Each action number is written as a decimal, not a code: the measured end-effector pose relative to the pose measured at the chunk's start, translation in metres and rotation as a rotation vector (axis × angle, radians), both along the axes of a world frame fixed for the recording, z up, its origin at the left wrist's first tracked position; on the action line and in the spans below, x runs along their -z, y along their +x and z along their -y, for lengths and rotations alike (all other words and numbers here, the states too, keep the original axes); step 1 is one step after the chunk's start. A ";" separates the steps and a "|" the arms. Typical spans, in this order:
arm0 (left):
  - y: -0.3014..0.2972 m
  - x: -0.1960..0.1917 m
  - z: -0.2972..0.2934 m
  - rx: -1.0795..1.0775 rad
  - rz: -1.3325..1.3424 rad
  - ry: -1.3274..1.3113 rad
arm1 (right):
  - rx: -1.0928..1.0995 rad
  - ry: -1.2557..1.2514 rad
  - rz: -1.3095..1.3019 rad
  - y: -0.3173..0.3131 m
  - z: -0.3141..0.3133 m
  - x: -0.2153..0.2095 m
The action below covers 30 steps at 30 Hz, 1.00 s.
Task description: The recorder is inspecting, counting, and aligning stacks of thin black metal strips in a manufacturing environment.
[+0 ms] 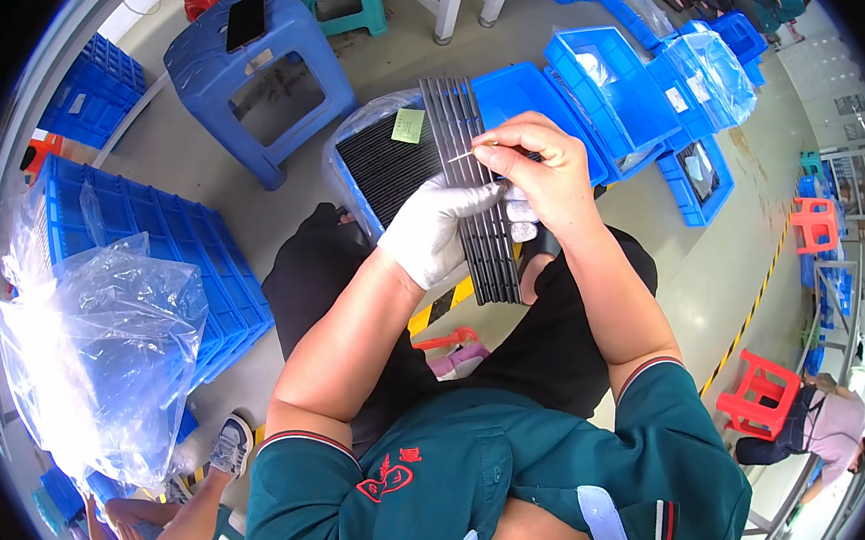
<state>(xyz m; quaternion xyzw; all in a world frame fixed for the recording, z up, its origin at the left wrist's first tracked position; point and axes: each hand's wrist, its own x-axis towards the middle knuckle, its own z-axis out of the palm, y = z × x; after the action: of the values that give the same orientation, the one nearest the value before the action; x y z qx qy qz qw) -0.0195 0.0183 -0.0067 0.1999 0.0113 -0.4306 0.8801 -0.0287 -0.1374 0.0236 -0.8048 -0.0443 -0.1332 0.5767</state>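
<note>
My left hand [427,232], in a pale grey-white glove, is closed around a flat row of several long black rods [475,207]. They stand side by side in front of me, running away from my lap. Over their upper part, my bare right hand [540,162] pinches a thin needle-like tool [462,155] between thumb and finger. Its pale tip points left across the rods; the rest is mostly hidden in my fingers. Beyond my left hand, a plastic-lined blue crate [333,162] holds many similar black rods, with a green note [408,125] on top.
Right of the rod crate is an open blue bin [531,103], with stacked blue crates [631,96] beyond. A blue stool [200,71] bearing a dark phone [246,21] stands ahead left. Plastic-draped blue crates [160,239] rise at left. Other people sit lower left, lower right and far right.
</note>
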 end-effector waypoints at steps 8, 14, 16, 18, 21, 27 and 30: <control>0.000 0.001 0.000 0.001 0.031 0.016 | -0.020 0.052 0.003 -0.001 -0.002 -0.002; 0.000 0.002 0.000 0.010 0.010 0.018 | 0.010 -0.002 0.016 -0.001 -0.002 -0.001; 0.000 0.000 0.000 -0.005 0.016 0.004 | 0.019 0.005 0.017 0.000 -0.001 0.001; 0.000 0.000 0.000 -0.004 0.022 0.002 | 0.025 -0.024 0.032 -0.001 -0.002 -0.001; -0.001 -0.004 -0.001 -0.008 0.028 0.031 | 0.032 -0.210 0.171 -0.001 -0.004 -0.004; -0.001 -0.006 -0.001 -0.014 0.034 0.083 | -0.002 -0.293 0.148 -0.002 -0.002 -0.005; -0.001 -0.003 -0.001 -0.018 0.101 0.123 | 0.033 -0.459 0.397 -0.002 -0.008 -0.003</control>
<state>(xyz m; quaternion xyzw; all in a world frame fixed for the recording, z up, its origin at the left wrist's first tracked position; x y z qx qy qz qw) -0.0202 0.0190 -0.0032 0.2751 -0.0050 -0.4106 0.8693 -0.0310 -0.1292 0.0271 -0.8729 -0.1718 -0.2837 0.3577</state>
